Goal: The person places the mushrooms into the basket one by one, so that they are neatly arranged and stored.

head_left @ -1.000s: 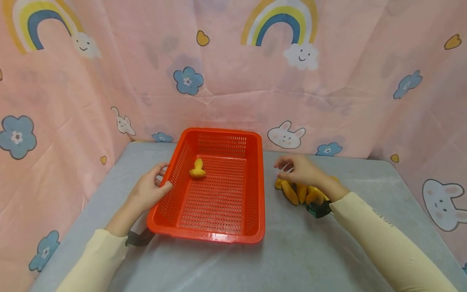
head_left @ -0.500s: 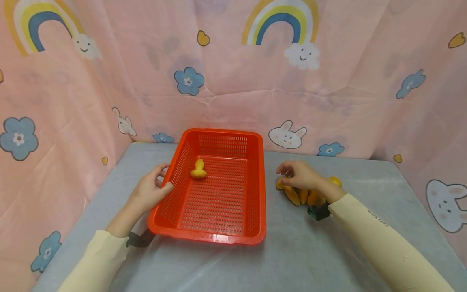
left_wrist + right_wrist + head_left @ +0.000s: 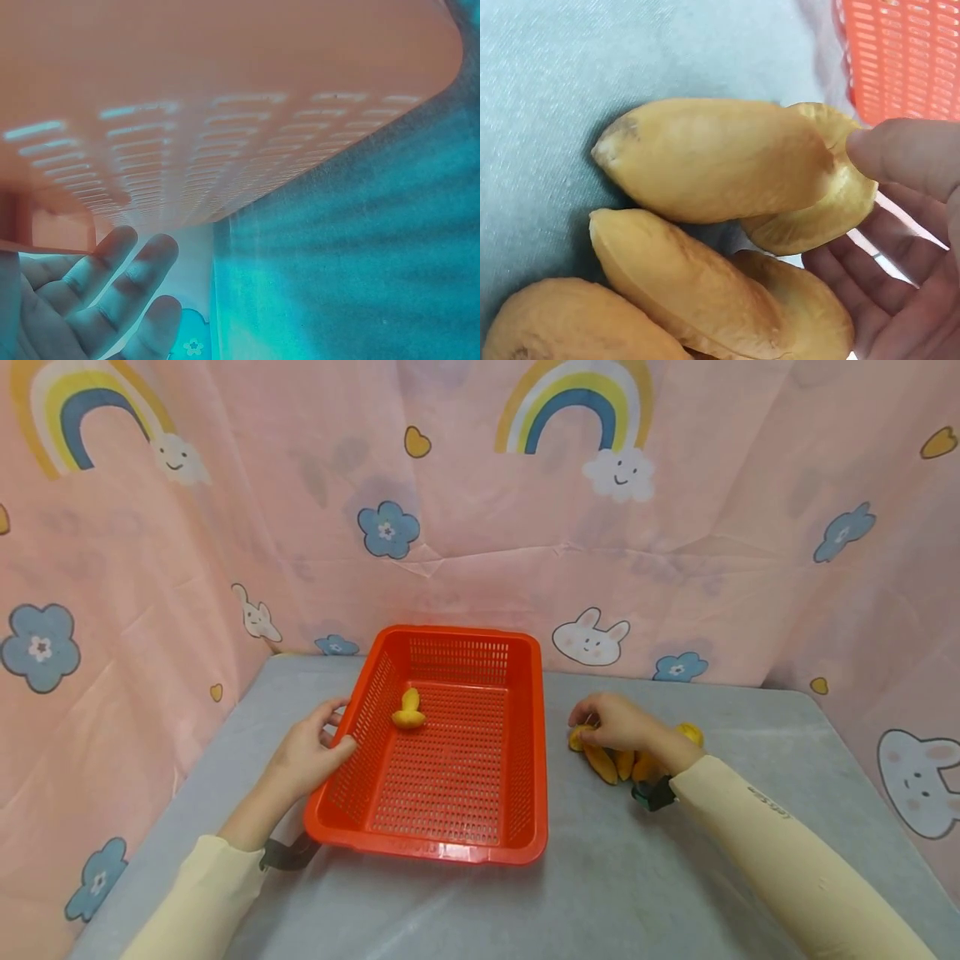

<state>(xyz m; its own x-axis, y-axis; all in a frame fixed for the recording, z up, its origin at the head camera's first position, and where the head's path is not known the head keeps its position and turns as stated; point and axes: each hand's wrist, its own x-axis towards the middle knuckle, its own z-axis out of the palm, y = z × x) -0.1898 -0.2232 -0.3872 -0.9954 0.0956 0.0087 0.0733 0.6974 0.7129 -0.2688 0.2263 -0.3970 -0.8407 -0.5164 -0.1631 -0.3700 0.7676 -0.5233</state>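
Note:
My left hand (image 3: 307,752) holds the near-left rim of a red plastic basket (image 3: 427,853), thumb over the edge and fingers along the outside. In the left wrist view its fingers (image 3: 135,277) are spread under the rim. Inside the basket, toward the far left, lie two small yellow bananas (image 3: 408,718). To the right of the basket, my right hand (image 3: 618,722) is over a pile of more bananas (image 3: 600,764). The right wrist view shows its thumb (image 3: 900,154) pressing the end of the outermost banana (image 3: 810,225), with the other fingers curled behind it.
The basket and the bananas stand on a grey table (image 3: 600,877). A pink curtain (image 3: 480,577) with rainbows, flowers and rabbits hangs behind and along both sides. A yellow banana (image 3: 690,733) shows beyond my right forearm.
My right hand has lowered onto the pile and its thumb and fingers have closed in at the outermost banana. The left hand and the basket have stayed in place.

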